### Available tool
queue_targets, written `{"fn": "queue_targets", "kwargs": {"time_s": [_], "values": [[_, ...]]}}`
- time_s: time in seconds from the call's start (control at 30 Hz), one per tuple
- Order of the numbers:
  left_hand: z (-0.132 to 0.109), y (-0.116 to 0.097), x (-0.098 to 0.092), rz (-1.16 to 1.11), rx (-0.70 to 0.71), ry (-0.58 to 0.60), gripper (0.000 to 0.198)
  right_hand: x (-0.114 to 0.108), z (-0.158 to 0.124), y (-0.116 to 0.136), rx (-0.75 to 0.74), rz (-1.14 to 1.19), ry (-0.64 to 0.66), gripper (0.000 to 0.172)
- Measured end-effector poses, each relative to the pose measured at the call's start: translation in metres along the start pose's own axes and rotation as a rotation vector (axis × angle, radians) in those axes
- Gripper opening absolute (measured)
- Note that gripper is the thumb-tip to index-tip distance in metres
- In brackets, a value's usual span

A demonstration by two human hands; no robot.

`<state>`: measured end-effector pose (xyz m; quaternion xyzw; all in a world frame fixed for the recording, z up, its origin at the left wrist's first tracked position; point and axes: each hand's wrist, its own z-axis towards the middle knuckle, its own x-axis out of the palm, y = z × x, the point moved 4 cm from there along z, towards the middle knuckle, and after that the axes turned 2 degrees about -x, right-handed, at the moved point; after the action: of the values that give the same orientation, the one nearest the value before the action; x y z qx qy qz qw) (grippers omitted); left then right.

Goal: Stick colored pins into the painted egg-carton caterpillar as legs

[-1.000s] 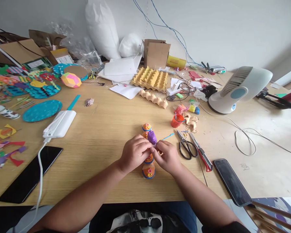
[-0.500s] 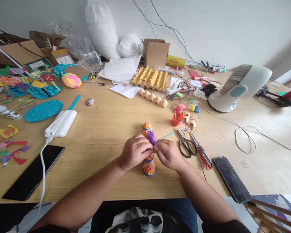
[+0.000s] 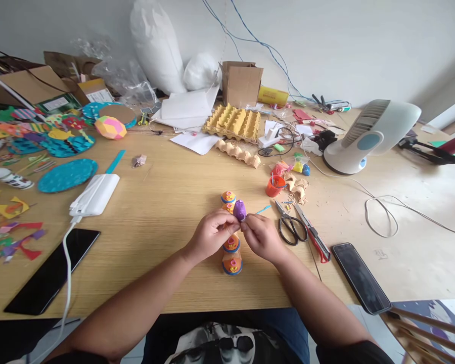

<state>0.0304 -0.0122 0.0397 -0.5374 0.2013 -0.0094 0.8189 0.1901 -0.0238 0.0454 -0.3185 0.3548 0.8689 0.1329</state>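
Observation:
A small purple lump of modelling clay [image 3: 240, 210], apparently in a thin wrapper, is pinched at its lower end between both hands. My left hand [image 3: 214, 235] closes on it from the left, fingers bent and thumb pressed in. From the right, my right hand [image 3: 263, 237] grips the same end with curled fingers. Beneath the hands a row of orange domes with blue rims and pink and yellow bits runs along the table; the near dome [image 3: 232, 264] and the far dome [image 3: 228, 196] show, while the middle is partly hidden.
Right of the hands lie black-handled scissors [image 3: 290, 225], a red utility knife [image 3: 316, 240], a phone [image 3: 361, 278] and a small orange cup [image 3: 275, 186]. A white fan [image 3: 367, 136] stands farther right. A power bank [image 3: 94, 194] and a black tablet-like device [image 3: 53, 270] lie left. Yellow egg trays [image 3: 233, 124] sit behind.
The purple clay has tipped more upright and shifted slightly right and up between my fingers. Both hands keep their pinch; the view has shifted slightly.

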Motion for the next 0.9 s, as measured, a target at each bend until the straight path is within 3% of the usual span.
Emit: {"fn": "queue_targets", "kwargs": {"time_s": [0.13,0.43,0.53,0.67,0.9], "values": [[-0.001,0.007,0.002,-0.106,-0.125,0.027,0.020,0.002,0.001,0.000,0.040,0.028,-0.018,0.021],[-0.005,0.014,0.009,-0.286,-0.254,0.039,0.027,0.006,-0.002,-0.001,0.075,0.038,-0.070,0.020],[-0.006,0.011,0.009,-0.152,-0.175,0.009,0.024,0.005,-0.002,-0.001,0.058,0.017,-0.091,0.020],[-0.005,-0.002,0.003,0.154,0.064,-0.034,0.010,0.002,-0.001,0.002,0.008,-0.041,-0.131,0.022],[-0.003,-0.014,0.001,0.420,0.268,0.054,0.009,0.001,0.000,0.007,-0.057,-0.126,-0.106,0.022]]}}
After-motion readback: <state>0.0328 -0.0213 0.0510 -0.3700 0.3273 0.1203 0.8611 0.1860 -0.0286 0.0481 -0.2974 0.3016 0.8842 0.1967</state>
